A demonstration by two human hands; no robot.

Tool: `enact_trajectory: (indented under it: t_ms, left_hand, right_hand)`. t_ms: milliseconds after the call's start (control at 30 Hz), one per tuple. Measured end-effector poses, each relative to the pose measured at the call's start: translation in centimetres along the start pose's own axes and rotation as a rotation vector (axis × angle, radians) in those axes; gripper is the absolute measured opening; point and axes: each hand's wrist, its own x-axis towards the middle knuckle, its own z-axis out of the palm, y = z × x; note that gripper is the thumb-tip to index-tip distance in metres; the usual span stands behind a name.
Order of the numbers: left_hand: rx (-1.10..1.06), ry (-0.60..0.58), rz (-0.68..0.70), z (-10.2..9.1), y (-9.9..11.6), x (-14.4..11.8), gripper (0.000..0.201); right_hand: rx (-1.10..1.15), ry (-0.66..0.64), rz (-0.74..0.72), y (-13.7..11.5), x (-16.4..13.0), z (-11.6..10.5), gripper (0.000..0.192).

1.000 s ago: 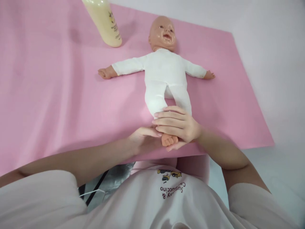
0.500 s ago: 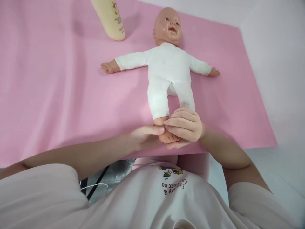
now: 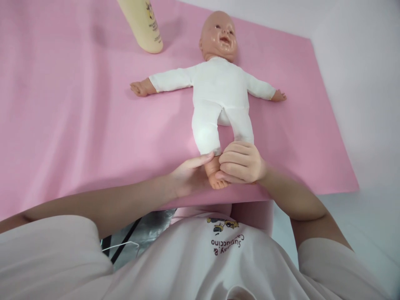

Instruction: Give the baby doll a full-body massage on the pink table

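Doll (image 3: 218, 89) lies face-up near the pink mat's (image 3: 78, 125) front edge; our left hand (image 3: 189, 175) cups its foot (image 3: 214, 173), right hand (image 3: 242, 162) curls closed around it. Tug hard and the doll could slide off.

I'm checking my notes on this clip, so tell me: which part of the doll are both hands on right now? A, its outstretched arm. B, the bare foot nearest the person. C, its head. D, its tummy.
B: the left hand and right hand close from either side around the bare foot of the doll, which lies face up on the pink mat.
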Motion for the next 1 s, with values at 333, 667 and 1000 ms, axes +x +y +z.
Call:
enact_trajectory:
  t_ms: [333,667,1000]
  left_hand:
    - [-0.008,0.072,-0.037,0.1,0.5,-0.1,0.054]
    - [-0.208,0.009,-0.062,0.5,0.8,-0.4,0.038]
    - [-0.233,0.027,-0.076,-0.2,0.9,-0.5,0.031]
  right_hand:
    - [0.073,-0.207,-0.062,0.0,0.0,-0.1,0.049]
    - [0.012,-0.169,-0.067,-0.2,0.8,-0.4,0.043]
    - [0.026,-0.122,-0.085,-0.2,0.9,-0.4,0.039]
